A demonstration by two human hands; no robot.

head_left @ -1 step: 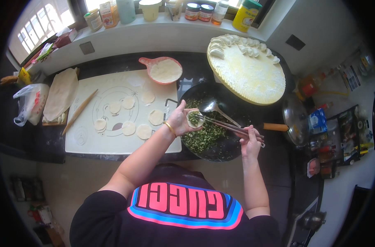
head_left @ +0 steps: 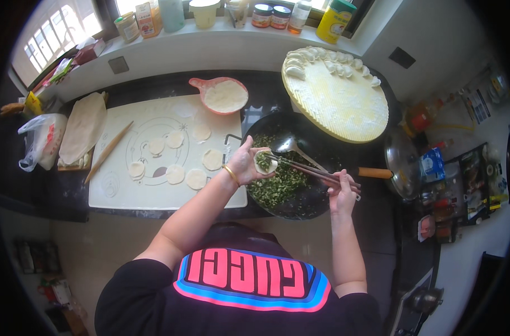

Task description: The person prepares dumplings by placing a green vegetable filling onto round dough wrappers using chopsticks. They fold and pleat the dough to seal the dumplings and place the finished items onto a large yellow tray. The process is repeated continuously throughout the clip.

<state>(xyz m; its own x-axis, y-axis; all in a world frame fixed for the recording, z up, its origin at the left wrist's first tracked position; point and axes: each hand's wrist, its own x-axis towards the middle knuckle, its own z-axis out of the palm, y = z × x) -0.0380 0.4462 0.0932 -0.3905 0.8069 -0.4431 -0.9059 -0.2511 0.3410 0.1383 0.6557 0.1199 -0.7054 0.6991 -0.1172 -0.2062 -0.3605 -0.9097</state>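
Note:
In my left hand (head_left: pixel 244 164) lies a round dumpling wrapper (head_left: pixel 272 166), with chopped green filling (head_left: pixel 263 161) heaped on it. The hand is held over the near-left side of a dark wok (head_left: pixel 300 210), its fingers closed around the wrapper. My right hand (head_left: pixel 342 194) grips a pair of long chopsticks (head_left: pixel 308 168), whose tips reach to the wrapper's edge. More chopped green filling (head_left: pixel 277 189) covers part of the wok. A metal spatula (head_left: pixel 287 144) rests in the wok, partly behind the chopsticks.
Left of the wok, a white board (head_left: pixel 112 193) bears several flat wrappers (head_left: pixel 175 174) and a rolling pin (head_left: pixel 109 151). Behind stands a pink bowl of flour (head_left: pixel 224 96). A round yellow tray (head_left: pixel 344 112) with finished dumplings (head_left: pixel 295 68) overhangs the wok's far right. A lidded pan (head_left: pixel 400 168) stands right.
The chopsticks have shifted slightly to the right, their tips drawn back a little from the filling. My left hand and the wrapper stay in place.

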